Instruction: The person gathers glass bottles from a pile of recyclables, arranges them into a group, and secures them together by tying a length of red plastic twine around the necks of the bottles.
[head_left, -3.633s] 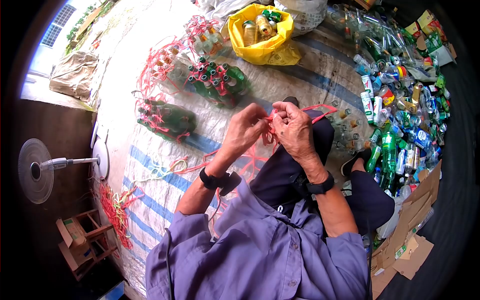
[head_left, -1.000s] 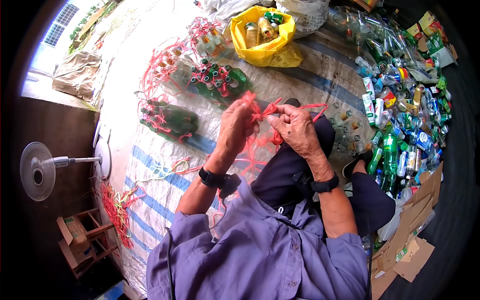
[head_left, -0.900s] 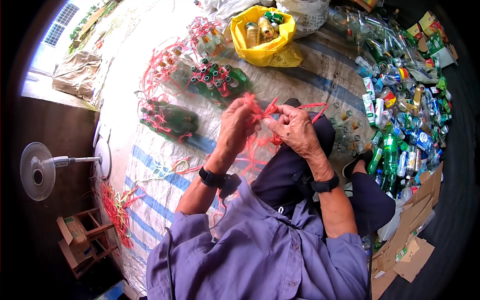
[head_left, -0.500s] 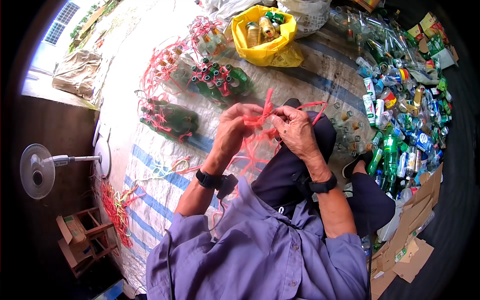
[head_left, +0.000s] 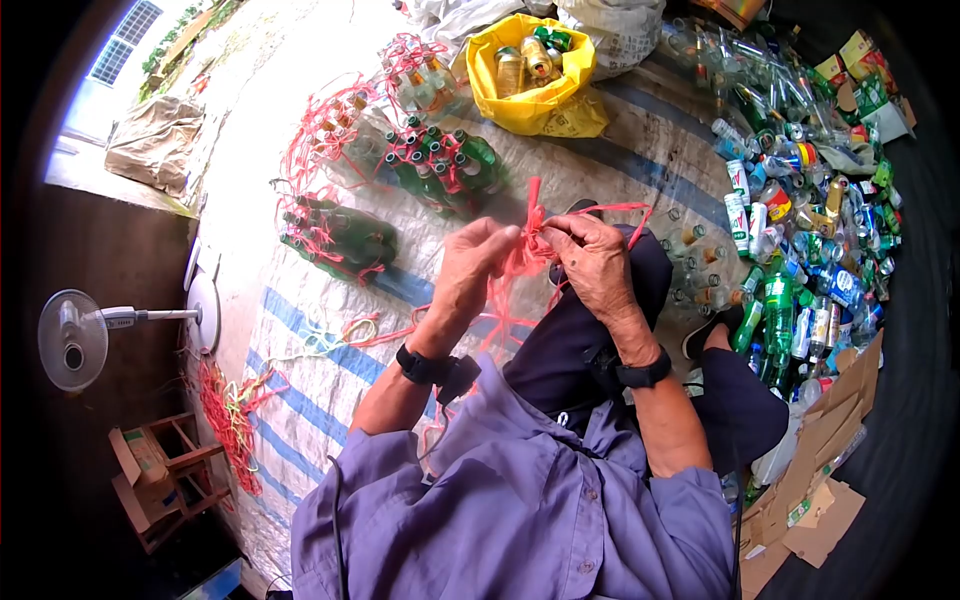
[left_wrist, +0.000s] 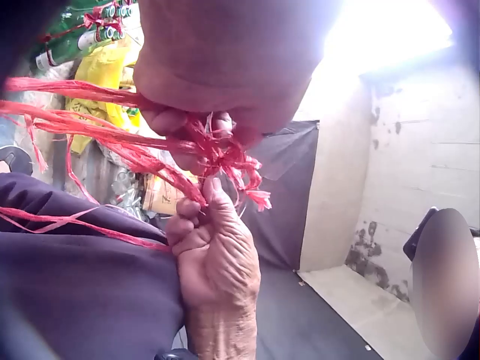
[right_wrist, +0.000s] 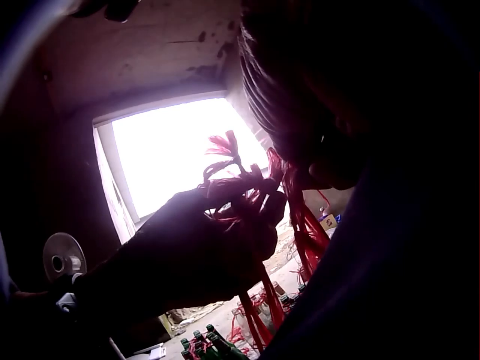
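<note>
Red twine [head_left: 535,195]: held mid-scene above a striped sheet [head_left: 330,400]. To the right, heaped bottles and cans [head_left: 815,225]; at the far side, a yellow bag [head_left: 540,105]; far left, tied green bottles [head_left: 470,168]. Pinched narrowly in both hands, left hand [head_left: 470,258] just beside right hand [head_left: 598,268], at a frayed knot [head_left: 534,228].

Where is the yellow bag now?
In the head view, the yellow bag stands near the top centre, between a printed white sack and tied green bottles.

Free passage over blue-striped white woven sheet [head_left: 575,172] between bundled green glass bottles [head_left: 448,172] and yellow plastic bag [head_left: 535,102]; navy-trousered knee [head_left: 649,272] obstructs right of the right hand [head_left: 596,262].
</note>
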